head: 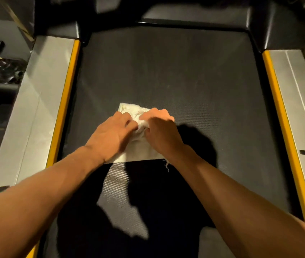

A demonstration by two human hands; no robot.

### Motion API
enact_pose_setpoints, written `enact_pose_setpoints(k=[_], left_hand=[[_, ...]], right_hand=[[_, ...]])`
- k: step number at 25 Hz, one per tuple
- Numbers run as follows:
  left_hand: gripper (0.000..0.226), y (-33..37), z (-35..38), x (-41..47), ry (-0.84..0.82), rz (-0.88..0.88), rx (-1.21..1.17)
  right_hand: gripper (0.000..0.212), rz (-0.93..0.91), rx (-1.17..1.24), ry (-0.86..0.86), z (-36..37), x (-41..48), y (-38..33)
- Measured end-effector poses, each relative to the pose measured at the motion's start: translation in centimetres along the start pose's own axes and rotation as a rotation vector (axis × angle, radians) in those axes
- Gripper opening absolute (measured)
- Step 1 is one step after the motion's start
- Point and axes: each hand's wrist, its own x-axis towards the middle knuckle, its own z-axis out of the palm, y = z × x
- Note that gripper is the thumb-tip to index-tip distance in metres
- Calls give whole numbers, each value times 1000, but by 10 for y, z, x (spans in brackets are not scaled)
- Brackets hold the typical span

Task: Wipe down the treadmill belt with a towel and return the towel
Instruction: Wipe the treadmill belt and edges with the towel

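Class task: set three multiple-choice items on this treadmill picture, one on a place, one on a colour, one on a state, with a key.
1. Where does the towel lie? A on the floor; B on the belt, mid-width; C over a handrail.
2. What colour are the strips edging the belt? A yellow; B red; C blue.
3. Which hands grip the towel? A left only; B neither; C both.
Key: 1B, it lies on the belt; 2A, both edges show yellow; 3C, left hand and right hand curl fingers into it.
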Motion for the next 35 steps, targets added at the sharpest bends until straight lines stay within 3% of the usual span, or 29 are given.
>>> enact_pose_setpoints(k=[5,8,10,13,18,20,24,28,30,33,35], left_hand=[[28,-32,-14,-8,83,-231,-78],[35,-31,-5,-44,21,-120,-10],[27,-31,4,-53,-22,-97,-59],[24,-42,4,-39,21,-101,30],[30,-69,-8,-59,-34,-174,167],[20,-54,-3,-66,17,-192,98],[16,-20,7,-69,-32,-214,-47],[19,-64,9,-79,78,-302,-3],[19,-76,10,-91,91,-370,-150],[21,-48,25,-112,120,-244,-101],[40,-27,33,-114,33,-231,-85]], right_hand=[[50,-160,-136,-29,11,9,-38],[41,-206,-70,-35,21,-10,-46],[36,-129,-20,-19,25,-15,-44],[44,-68,-90,99,33,0,-52],[48,-153,-40,-152,34,18,-88],[47,-187,-49,-84,35,-1,-83],[40,-150,-94,43,36,-25,-61],[44,-158,41,11,60,6,-83],[44,-144,107,88,71,1,-97],[42,-223,97,212,73,-29,-82],[39,-264,52,190,67,-40,-66]])
